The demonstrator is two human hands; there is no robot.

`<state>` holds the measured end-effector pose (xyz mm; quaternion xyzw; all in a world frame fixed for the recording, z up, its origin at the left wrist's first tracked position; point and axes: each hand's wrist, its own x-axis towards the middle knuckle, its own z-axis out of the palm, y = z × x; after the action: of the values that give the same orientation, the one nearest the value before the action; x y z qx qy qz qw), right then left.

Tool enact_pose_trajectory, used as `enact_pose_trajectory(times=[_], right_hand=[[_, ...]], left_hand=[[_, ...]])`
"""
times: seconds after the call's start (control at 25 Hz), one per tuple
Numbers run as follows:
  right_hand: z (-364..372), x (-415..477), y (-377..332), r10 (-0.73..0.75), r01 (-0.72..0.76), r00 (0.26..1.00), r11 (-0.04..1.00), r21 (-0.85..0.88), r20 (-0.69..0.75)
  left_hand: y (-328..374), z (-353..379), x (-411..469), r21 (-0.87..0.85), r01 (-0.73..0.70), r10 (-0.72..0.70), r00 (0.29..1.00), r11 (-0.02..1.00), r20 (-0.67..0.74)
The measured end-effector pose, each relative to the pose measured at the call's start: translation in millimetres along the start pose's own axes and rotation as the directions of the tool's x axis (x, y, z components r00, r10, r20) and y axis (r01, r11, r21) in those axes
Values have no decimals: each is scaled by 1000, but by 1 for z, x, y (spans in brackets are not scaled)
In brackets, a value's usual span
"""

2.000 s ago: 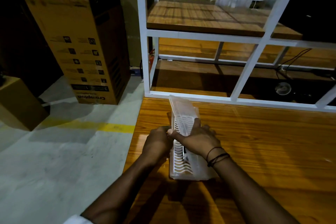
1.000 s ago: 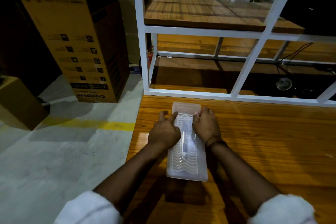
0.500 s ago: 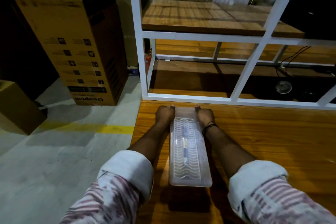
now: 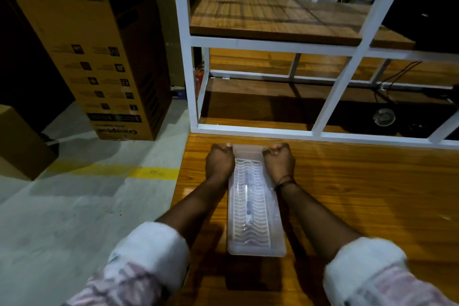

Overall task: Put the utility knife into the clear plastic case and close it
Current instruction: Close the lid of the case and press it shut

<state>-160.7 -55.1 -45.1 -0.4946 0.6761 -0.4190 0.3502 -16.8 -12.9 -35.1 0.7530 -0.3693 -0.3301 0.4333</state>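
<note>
The clear plastic case (image 4: pixel 255 236) lies lengthwise on the wooden table (image 4: pixel 360 194), lid down flat. Through the ribbed lid the utility knife (image 4: pixel 248 204) shows as a pale, slim shape along the middle. My left hand (image 4: pixel 219 163) presses on the far left corner of the case with its fingers curled. My right hand (image 4: pixel 279 161) does the same on the far right corner. Both sets of fingertips are folded over the far edge and hidden.
A white metal shelf frame (image 4: pixel 250 129) with wooden boards stands right behind the case. The table's left edge runs close to my left arm, with concrete floor and a yellow line beyond. A tall cardboard box (image 4: pixel 94 52) stands on the floor at the left.
The lid stood raised two seconds ago and now lies flat. My hands slid from the middle of the case to its far corners and curled over the far edge.
</note>
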Motion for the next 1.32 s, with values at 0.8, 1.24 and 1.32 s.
enact_pose_trajectory(times=[0.8,1.24,1.32], right_hand=[[-85,-163,54,140,-179,945,978,110,295],[-74,-167,72,-216,233,970,957,-171,113],[-75,-162,66,-253,291,955,899,-326,154]], left_hand=[[-74,-64,-174,-160,86,-43,966,983,255],[-80,-54,-177,-244,21,29,979,970,202],[-84,-55,-164,-36,-121,126,976,992,175]])
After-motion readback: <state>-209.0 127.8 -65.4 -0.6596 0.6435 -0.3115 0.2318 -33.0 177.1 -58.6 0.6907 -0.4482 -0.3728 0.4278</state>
